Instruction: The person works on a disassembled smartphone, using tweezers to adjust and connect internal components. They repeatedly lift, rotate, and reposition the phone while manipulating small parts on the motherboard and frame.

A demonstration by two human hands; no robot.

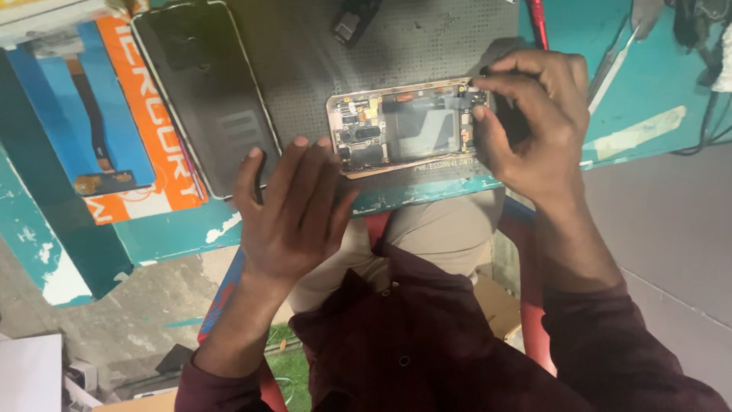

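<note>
An opened phone (pixel 404 126) with a gold frame lies on a dark grey work mat (pixel 320 61), its circuit boards and battery exposed. My right hand (pixel 530 122) is at the phone's right end, fingers pinched on a small part at the top right corner; what they grip is too small to make out. My left hand (pixel 293 206) lies flat with fingers spread on the mat's near edge, fingertips beside the phone's left end. A dark phone back cover (pixel 206 91) lies to the left of the open phone.
An orange and blue parts box (pixel 114 122) rests at the left on the teal table (pixel 175 229). A small black component (pixel 354 21) lies at the top of the mat. A red tool handle (pixel 537 23) and cables (pixel 705 46) are at the right.
</note>
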